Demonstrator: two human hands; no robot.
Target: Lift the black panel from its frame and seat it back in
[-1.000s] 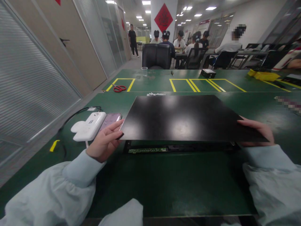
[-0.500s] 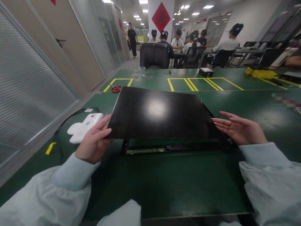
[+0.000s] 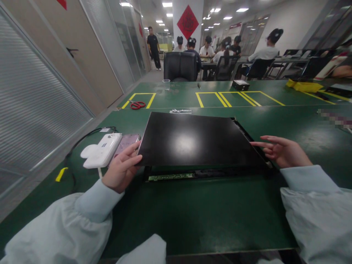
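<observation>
A large glossy black panel (image 3: 198, 139) lies tilted over a black frame (image 3: 203, 173) on the green table, its near left corner raised. A strip of green circuit board (image 3: 170, 176) shows under the panel's near edge. My left hand (image 3: 122, 168) grips the panel's near left corner, thumb on top. My right hand (image 3: 280, 151) is at the panel's right edge with fingers stretched out and spread, holding nothing.
A white power strip (image 3: 101, 150) with a black cable and a phone (image 3: 125, 142) lie left of the panel. Red scissors (image 3: 137, 105), a clear cup (image 3: 166, 84), small screws (image 3: 180, 110) and a black box (image 3: 241, 85) sit farther back. Several people sit beyond.
My right hand let go of the panel's right corner and opened. The panel rose on the left, then came back down toward the frame with my left hand still gripping it.
</observation>
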